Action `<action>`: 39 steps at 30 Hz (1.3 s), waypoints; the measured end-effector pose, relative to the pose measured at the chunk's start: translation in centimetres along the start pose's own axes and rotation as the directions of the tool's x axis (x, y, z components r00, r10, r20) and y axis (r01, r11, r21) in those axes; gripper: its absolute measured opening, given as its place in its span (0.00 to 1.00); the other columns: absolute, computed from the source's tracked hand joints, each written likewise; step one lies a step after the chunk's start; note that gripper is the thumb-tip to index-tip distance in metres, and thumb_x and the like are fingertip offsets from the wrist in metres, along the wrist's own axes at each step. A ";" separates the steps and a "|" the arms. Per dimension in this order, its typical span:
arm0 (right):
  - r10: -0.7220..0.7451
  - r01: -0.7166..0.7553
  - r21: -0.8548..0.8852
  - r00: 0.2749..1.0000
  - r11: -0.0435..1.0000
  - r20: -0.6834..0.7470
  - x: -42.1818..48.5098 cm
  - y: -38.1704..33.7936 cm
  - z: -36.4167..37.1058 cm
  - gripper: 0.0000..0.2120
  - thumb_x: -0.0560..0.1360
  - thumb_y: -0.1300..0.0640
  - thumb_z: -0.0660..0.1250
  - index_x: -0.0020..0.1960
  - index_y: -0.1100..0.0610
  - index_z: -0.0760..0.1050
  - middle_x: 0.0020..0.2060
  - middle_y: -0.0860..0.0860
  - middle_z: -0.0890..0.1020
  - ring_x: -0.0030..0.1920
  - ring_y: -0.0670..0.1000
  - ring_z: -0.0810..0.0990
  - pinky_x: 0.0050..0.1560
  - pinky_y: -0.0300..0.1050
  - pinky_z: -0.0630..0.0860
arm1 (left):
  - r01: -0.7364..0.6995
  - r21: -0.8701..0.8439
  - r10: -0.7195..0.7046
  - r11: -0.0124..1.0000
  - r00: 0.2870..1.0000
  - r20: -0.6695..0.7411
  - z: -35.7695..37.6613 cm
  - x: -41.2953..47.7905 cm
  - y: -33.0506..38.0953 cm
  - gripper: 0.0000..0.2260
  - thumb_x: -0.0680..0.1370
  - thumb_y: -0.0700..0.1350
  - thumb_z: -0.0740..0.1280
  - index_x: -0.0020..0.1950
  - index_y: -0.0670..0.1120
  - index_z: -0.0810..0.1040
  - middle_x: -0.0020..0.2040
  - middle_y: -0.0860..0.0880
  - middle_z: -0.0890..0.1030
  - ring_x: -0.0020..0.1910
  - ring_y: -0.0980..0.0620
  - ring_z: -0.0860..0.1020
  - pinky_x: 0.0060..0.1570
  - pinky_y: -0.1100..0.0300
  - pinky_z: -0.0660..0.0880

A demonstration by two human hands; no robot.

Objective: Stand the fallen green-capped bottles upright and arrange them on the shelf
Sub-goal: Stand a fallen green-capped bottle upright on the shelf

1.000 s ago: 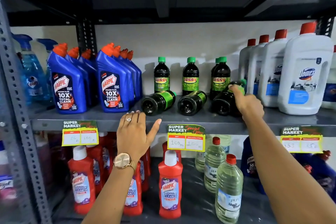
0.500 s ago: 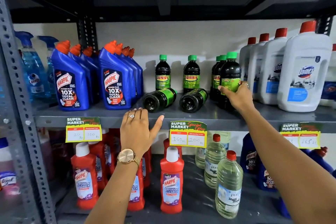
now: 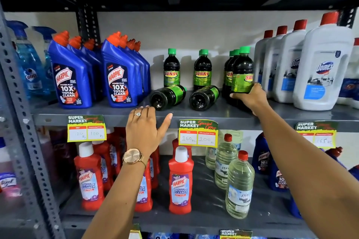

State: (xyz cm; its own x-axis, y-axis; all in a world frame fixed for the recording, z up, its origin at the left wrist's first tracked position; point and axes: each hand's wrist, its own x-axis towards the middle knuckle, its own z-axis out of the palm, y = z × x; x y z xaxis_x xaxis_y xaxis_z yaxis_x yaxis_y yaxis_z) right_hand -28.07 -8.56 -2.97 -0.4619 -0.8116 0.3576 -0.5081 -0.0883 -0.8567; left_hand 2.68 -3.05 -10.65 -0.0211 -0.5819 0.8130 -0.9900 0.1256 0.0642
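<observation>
On shelf (image 3: 213, 116): two fallen bottles (image 3: 168, 96) (caps rearward) beside blue Harpic bottles (image 3: 121, 81).

Glossy dark plastic bottles (image 3: 167, 97) lie on a matt grey shelf (image 3: 213, 116), seemingly painted metal; paper tags (image 3: 198, 133).

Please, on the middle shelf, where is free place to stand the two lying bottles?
Bare shelf shows along the front edge, between the blue Harpic bottles and the right hand. Gaps also lie between the upright green-capped bottles at the back. The right end is crowded: the held bottle stands close to the white Domex bottles.
</observation>
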 end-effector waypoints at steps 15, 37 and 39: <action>-0.037 0.023 -0.200 0.997 0.980 -0.067 -0.1 -0.4 0.2 0.46 0.60 0.43 0.80 0.68 0.65 0.66 0.65 0.62 0.74 0.66 0.63 0.72 0.65 0.57 0.72 | 0.009 -0.001 -0.009 1.000 1.000 0.005 0.0 0.0 0.0 0.31 0.78 0.64 0.50 0.51 0.39 0.79 0.48 0.42 0.83 0.51 0.42 0.79 0.59 0.49 0.72; -0.232 0.241 -0.290 0.971 0.926 0.063 -5.0 -4.4 1.1 0.39 0.71 0.27 0.54 0.37 0.63 0.79 0.31 0.56 0.84 0.35 0.56 0.84 0.44 0.45 0.77 | -0.177 -0.053 0.171 0.983 0.979 -0.115 0.0 0.8 -2.9 0.25 0.75 0.61 0.58 0.48 0.42 0.83 0.45 0.45 0.86 0.45 0.44 0.83 0.51 0.56 0.69; -0.069 0.138 -0.278 0.967 0.951 0.246 -4.8 -5.6 2.4 0.44 0.68 0.24 0.53 0.44 0.65 0.80 0.34 0.57 0.85 0.32 0.54 0.84 0.44 0.46 0.80 | -0.194 -0.080 0.179 0.978 0.971 -0.161 0.5 0.9 -3.5 0.24 0.76 0.59 0.58 0.48 0.42 0.84 0.46 0.45 0.86 0.46 0.45 0.83 0.52 0.56 0.69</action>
State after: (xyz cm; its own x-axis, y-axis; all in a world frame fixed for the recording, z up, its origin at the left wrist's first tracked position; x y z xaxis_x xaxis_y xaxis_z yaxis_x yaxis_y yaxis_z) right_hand -21.29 -5.60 -0.77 -0.2325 -0.9208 0.3132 -0.7488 -0.0360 -0.6618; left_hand 6.03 -4.46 -10.44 -0.1757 -0.4131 0.8936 -0.9528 0.2996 -0.0488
